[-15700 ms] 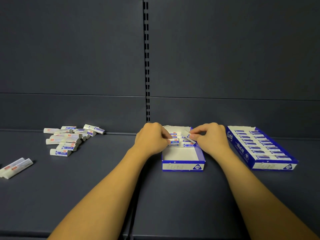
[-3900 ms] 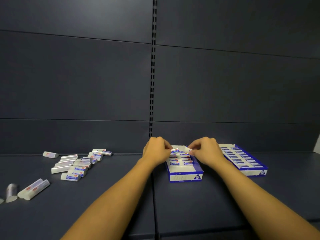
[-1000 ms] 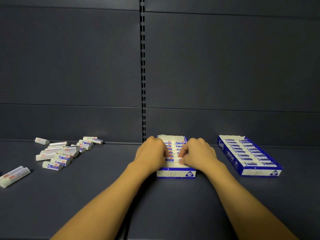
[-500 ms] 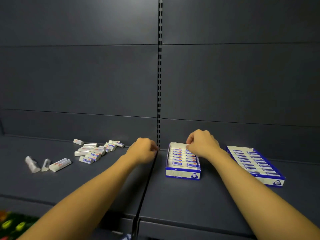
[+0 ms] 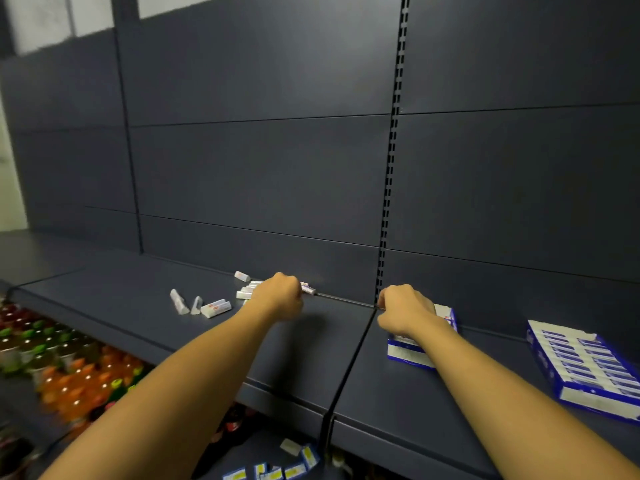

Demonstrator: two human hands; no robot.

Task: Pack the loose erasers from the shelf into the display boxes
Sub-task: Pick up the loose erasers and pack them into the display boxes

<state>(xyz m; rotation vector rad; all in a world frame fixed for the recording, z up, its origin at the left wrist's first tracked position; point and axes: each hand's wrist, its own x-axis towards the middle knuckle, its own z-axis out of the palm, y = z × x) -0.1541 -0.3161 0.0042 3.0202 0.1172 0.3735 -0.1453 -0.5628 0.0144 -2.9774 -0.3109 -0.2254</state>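
Observation:
My left hand [image 5: 280, 296] is stretched to the pile of loose white-and-blue erasers [image 5: 244, 294] at the back of the dark shelf [image 5: 304, 362]. Its fingers curl down over the pile and hide whatever they touch. One eraser [image 5: 308, 289] pokes out just right of its knuckles. My right hand [image 5: 403, 310] hovers loosely curled at the back left corner of the middle blue-and-white display box [image 5: 407, 353], which holds rows of erasers; nothing shows in this hand. A second display box [image 5: 585, 370], full, lies at the right.
More loose erasers [image 5: 216, 308] and two wedge-shaped white pieces [image 5: 180, 302] lie left of the pile. Below the shelf's front edge at the left stand blurred drink bottles [image 5: 69, 368]. Small packs [image 5: 277, 471] sit on the lower shelf.
My left hand has left the middle box and travelled left onto the eraser pile. My right hand shifted from the box's back to its left corner. The view swung left and down.

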